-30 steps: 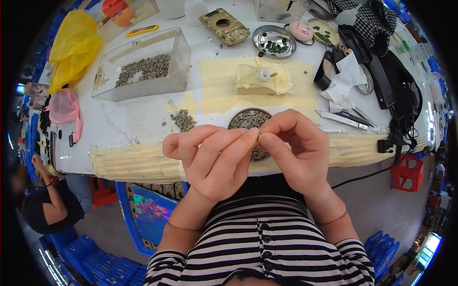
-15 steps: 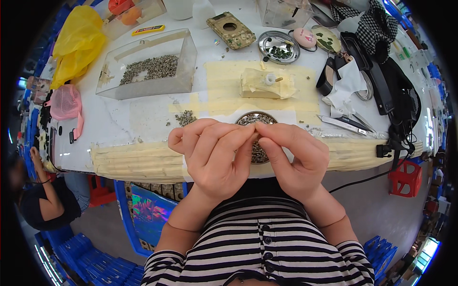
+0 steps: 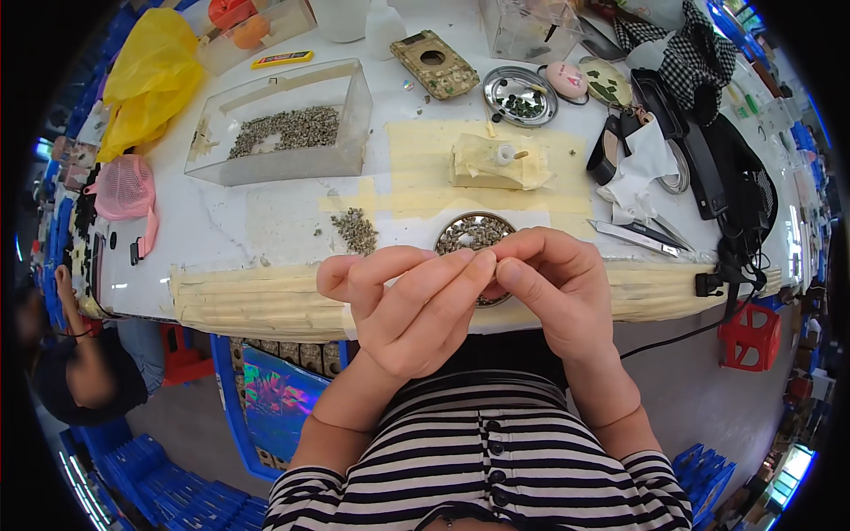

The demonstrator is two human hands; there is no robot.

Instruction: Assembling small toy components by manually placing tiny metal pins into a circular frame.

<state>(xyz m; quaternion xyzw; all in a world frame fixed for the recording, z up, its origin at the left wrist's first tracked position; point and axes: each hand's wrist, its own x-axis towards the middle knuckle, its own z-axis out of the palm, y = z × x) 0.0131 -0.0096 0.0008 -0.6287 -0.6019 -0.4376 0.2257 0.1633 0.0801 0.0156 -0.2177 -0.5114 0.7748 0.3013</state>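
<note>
Dish of small grey pieces stands near the middle of the table's near edge; left hand and right hand meet over it, fingertips close together; whether either pinches a piece cannot be told; hands sit nearer that edge than half a second earlier, exposing more dish; loose heap lies left; clear box stands toward the far left corner.

Busy workshop, white table, grey floor, blue crates everywhere lol

The tabletop has beige tape all along its near edge, grey floor below that. Red stool sits just off the near right corner, stacked blue crates way out past the near left one. Bright light strips glow beyond those, plus a bright patch on the far right.
</note>
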